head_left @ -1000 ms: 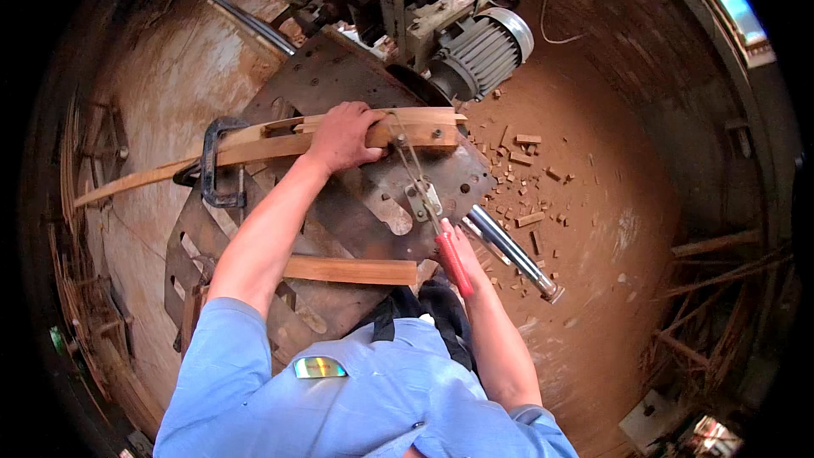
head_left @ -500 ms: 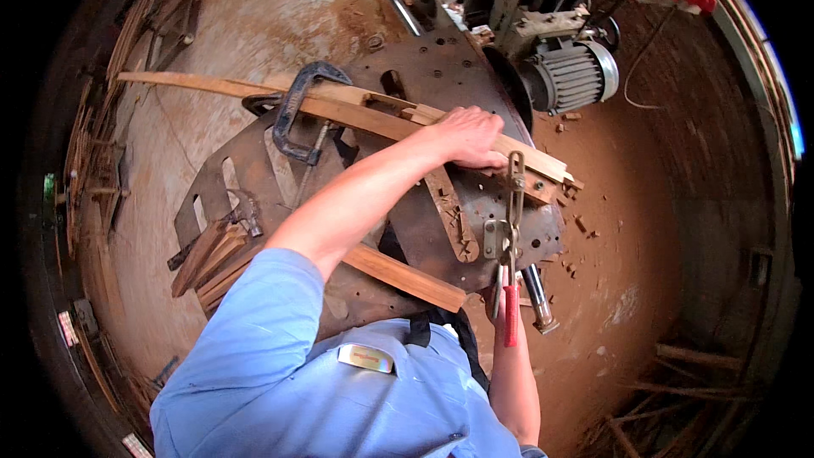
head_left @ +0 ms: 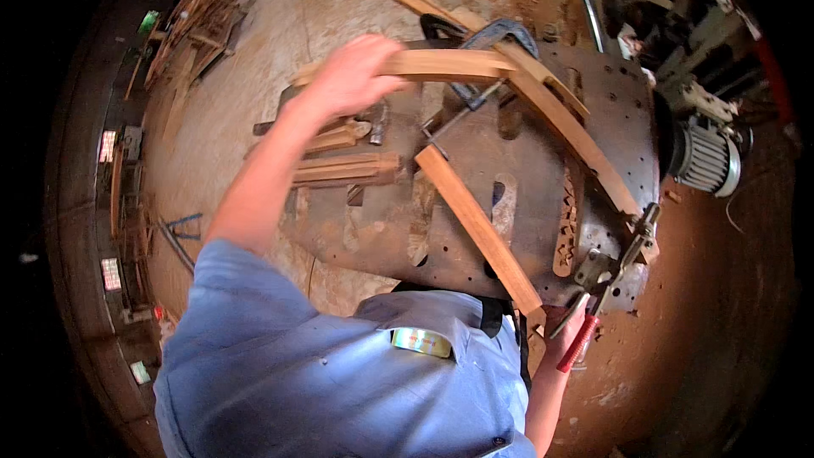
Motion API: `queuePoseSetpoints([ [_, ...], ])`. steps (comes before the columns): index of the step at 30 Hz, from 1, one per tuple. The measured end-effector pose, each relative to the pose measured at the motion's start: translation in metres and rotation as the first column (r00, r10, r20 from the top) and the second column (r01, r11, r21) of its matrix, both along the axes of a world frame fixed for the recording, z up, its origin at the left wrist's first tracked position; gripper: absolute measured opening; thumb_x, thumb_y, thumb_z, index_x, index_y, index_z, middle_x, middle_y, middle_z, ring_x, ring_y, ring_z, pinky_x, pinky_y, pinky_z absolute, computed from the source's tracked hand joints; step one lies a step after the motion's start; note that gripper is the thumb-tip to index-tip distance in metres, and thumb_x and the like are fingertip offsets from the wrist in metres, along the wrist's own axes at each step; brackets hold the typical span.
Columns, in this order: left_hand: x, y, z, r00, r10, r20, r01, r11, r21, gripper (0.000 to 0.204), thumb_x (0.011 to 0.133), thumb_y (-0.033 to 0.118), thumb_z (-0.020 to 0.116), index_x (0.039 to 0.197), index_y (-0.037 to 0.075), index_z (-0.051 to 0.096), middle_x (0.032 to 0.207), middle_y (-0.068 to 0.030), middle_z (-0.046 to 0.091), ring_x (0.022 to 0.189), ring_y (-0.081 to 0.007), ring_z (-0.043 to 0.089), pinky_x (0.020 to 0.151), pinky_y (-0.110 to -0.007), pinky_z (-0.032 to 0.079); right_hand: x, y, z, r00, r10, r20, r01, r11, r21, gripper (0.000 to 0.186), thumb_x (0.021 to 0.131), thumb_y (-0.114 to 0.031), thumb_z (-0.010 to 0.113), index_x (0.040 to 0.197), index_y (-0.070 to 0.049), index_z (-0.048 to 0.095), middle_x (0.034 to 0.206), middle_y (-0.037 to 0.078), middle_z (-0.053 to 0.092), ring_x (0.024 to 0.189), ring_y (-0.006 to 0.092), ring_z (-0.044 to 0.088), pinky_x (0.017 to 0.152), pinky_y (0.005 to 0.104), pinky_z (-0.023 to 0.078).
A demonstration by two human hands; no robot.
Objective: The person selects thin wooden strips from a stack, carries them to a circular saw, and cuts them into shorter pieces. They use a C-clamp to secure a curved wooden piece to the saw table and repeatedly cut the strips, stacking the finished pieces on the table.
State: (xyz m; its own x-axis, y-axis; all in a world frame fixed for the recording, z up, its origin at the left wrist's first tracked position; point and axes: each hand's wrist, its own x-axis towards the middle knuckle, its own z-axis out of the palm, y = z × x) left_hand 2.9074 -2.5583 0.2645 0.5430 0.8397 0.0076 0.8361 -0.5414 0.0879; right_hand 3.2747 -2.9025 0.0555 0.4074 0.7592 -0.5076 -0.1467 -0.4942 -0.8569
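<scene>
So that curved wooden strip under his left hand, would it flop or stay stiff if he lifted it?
The curved wooden strip probably stays fairly stiff: it holds its bend across the metal jig plate without sagging. It looks thin and long, so likely light and somewhat springy. The left hand grips one end, while a clamp sits over it, so it may not lift freely.

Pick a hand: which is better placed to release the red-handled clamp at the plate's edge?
Right, probably. The right hand is already at the clamp handle. The left hand grips a wood strip across the plate.

Right hand (head_left: 566, 322) mostly hidden — left hand (head_left: 352, 76) blurred.
</scene>
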Motion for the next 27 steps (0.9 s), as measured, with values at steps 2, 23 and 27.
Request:
queuePoseSetpoints([
  [2,-0.085,-0.026,0.0,0.983,0.183,-0.007,-0.183,0.983,0.001,0.045,0.079,0.024,0.068,0.115,0.001,0.054,0.113,-0.0172,0.057,0.107,-0.0352,0.053,0.091,-0.04,0.044,-0.003,0.006,0.021,0.96,0.166,0.227,-0.154,0.986,-0.07,0.043,0.079,-0.022,0.072,0.112,-0.002,0.052,0.104,0.012,0.062,0.091,0.0276,0.06,0.078,0.0372,0.049],
  [23,-0.194,-0.105,-0.036,0.91,0.414,0.001,-0.412,0.906,0.098,0.047,0.078,0.022,0.069,0.12,0.005,0.055,0.119,-0.0152,0.057,0.111,-0.0321,0.053,0.095,-0.041,0.042,0.01,-0.005,-0.008,0.813,0.281,0.51,-0.319,0.948,-0.014,0.027,0.081,-0.009,0.056,0.105,0.001,0.05,0.089,0.022,0.059,0.082,0.0418,0.057,0.07,0.0447,0.047],
  [27,-0.143,-0.152,-0.065,0.971,0.239,0.016,-0.238,0.97,-0.052,0.045,0.077,0.024,0.07,0.115,0.004,0.056,0.112,-0.0128,0.057,0.106,-0.0309,0.053,0.09,-0.042,0.043,-0.005,0.006,0.017,0.623,0.337,0.706,-0.368,0.923,-0.116,0.025,0.083,-0.012,0.054,0.104,0.001,0.05,0.086,0.022,0.061,0.08,0.043,0.06,0.064,0.0464,0.048],
])
